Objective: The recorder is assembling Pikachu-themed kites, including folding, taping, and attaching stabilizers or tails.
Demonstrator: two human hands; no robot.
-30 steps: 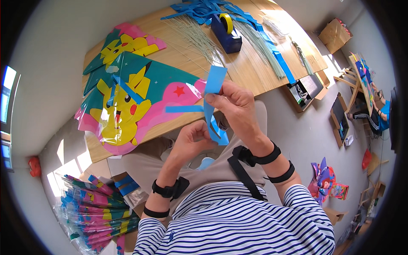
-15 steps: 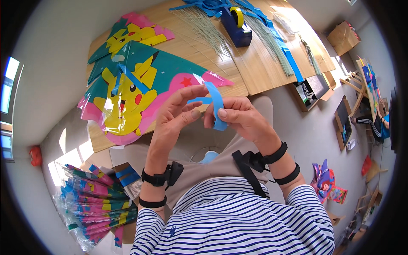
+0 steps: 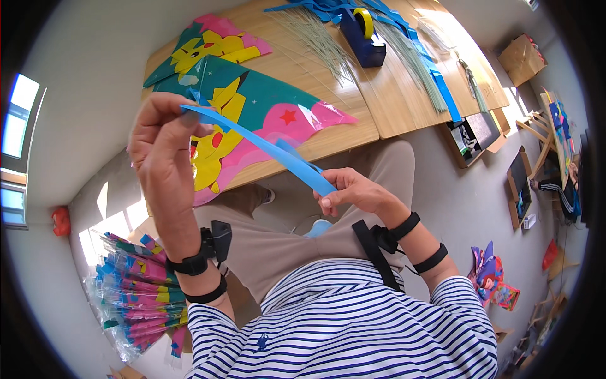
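A light blue plastic ribbon [image 3: 271,150] is stretched slantwise between my two hands. My left hand [image 3: 165,148], raised over the near left part of the table, pinches its upper end. Lower and to the right, my right hand [image 3: 355,191] grips the other end between thumb and fingers, above my lap. Part of the ribbon looks doubled near the right hand. Behind my left hand lies a glossy kite-shaped plastic sheet [image 3: 268,96] in teal and pink with a yellow cartoon animal, partly hidden by that hand. A similar printed sheet [image 3: 221,45] lies farther back.
On the wooden table [image 3: 372,110] are a dark blue tape dispenser [image 3: 363,43], bundles of thin pale rods [image 3: 410,66] and long blue ribbons [image 3: 445,95]. Folded printed sheets [image 3: 136,290] stand at lower left. An open box [image 3: 470,139] sits beyond the table's right edge.
My hands have moved apart, the left one going left and up, the right one slightly down and right. The ribbon, curled before, is now drawn out straight between them.
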